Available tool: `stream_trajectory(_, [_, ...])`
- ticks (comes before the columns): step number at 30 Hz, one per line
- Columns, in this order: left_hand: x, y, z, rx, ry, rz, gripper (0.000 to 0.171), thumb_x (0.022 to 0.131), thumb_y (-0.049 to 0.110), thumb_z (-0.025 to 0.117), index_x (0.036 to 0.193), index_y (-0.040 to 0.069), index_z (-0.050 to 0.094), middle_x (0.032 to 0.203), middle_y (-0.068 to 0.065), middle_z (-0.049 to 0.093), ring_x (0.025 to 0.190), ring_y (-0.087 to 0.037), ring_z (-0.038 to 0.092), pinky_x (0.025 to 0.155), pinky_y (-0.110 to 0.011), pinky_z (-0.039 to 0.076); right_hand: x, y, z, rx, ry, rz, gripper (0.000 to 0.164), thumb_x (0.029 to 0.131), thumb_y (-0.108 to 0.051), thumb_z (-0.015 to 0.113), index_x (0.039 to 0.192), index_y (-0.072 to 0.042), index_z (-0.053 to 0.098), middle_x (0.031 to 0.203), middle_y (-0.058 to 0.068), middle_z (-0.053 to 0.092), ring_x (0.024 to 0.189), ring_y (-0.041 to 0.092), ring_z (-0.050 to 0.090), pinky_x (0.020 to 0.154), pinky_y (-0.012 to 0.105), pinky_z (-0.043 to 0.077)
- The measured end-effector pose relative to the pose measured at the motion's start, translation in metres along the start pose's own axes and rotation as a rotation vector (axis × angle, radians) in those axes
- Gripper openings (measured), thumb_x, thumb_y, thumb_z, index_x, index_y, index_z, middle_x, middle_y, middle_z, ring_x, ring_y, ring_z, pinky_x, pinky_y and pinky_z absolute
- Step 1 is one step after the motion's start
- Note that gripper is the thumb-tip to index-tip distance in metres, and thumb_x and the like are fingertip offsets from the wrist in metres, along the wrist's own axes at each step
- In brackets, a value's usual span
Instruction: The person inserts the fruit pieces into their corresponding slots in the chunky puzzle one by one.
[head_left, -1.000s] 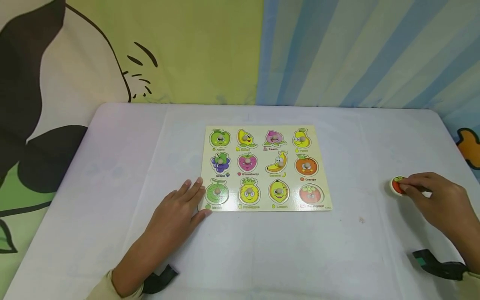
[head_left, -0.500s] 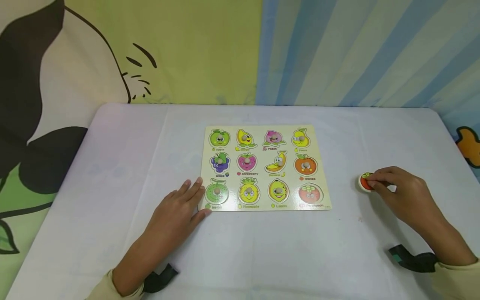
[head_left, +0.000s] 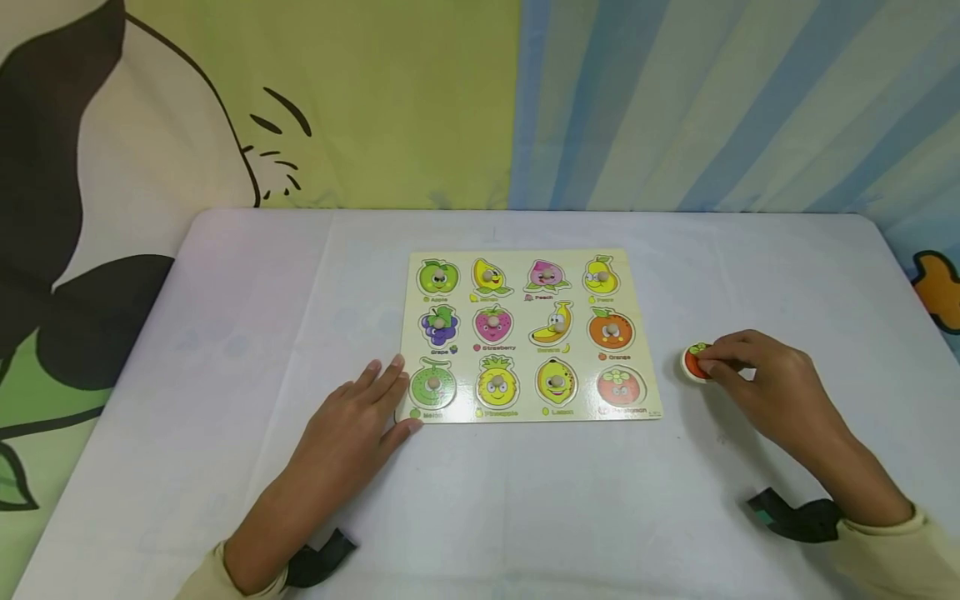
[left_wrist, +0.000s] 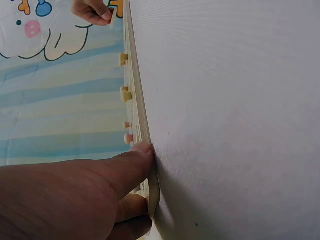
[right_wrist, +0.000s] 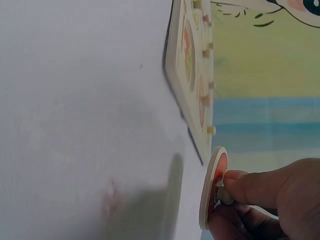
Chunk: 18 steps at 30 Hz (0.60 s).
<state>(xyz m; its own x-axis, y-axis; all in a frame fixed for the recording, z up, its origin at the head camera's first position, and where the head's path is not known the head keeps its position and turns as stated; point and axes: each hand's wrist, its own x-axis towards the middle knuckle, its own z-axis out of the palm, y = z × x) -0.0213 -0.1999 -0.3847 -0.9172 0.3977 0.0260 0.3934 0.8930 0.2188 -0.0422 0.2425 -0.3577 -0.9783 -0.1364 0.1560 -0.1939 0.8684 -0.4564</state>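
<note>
A wooden fruit puzzle board point(head_left: 525, 419) lies on the white-covered table, its knobbed pieces seated in their spots. Only the persimmon spot point(head_left: 621, 387) at the lower right has no piece in it. My left hand point(head_left: 352, 429) rests at the board's lower left corner with fingers extended; in the left wrist view, the thumb point(left_wrist: 142, 152) touches the board's edge. To the right of the board, my right hand point(head_left: 768, 387) pinches a round red persimmon puzzle piece point(head_left: 693, 364) by its knob. The right wrist view shows this piece point(right_wrist: 210, 190) raised over the cloth, thumb and fingers at its knob.
White cloth point(head_left: 510, 508) covers the table around the board. Behind it hangs a printed curtain point(head_left: 420, 100) in green and striped blue. Black wrist straps point(head_left: 798, 517) jut out below both hands.
My right hand has carried the persimmon puzzle piece leftward, from the table's right side to near the board. The left hand stays at the board's corner.
</note>
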Motion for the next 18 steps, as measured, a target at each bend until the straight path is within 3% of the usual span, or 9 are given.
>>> stream_trajectory(18, [0.0, 0.0, 0.001, 0.008, -0.007, -0.005, 0.061, 0.084, 0.029, 0.078, 0.133, -0.001, 0.058, 0.145, -0.013, 0.045, 0.132, -0.04, 0.042, 0.095, -0.058, 0.046, 0.008, -0.032, 0.017, 0.068, -0.034, -0.084, 0.017, 0.077, 0.003, 0.08, 0.09, -0.007, 0.076, 0.093, 0.001, 0.066, 0.079, 0.015, 0.059, 0.061, 0.01, 0.044])
